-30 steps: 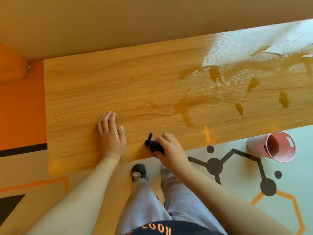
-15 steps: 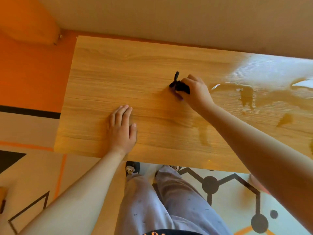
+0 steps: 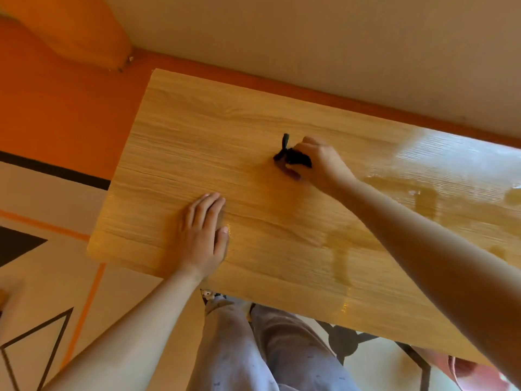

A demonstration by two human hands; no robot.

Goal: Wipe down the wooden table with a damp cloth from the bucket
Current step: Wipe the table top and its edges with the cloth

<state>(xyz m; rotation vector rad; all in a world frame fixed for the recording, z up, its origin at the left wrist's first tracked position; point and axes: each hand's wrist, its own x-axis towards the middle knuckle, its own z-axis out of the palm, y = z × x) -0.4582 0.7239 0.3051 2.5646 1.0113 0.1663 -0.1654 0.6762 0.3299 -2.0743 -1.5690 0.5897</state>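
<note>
The fingers (image 3: 308, 143) of the right hand (image 3: 321, 165) are curling tight around a small dark cloth (image 3: 296, 160). They are bunching it into a ball and pressing it down on the wooden table (image 3: 197, 142). One little end of the cloth is sticking up. This is happening just above the middle of the frame.

The fingers (image 3: 207, 206) of the left hand (image 3: 201, 238) are lying straight and close together, flat on the wood, holding nothing. That hand is resting left of the middle, near the table's lower edge, well apart from the cloth.

The right part of the table is shining and showing wet streaks (image 3: 451, 176), so that part is looking wiped already. The left part, toward the upper left corner, is looking dull and dry, so I think it is waiting for the cloth. The job seems about halfway done.

The pink bucket (image 3: 465, 375) is peeking out in the lower right corner, down on the floor, mostly hidden.
</note>
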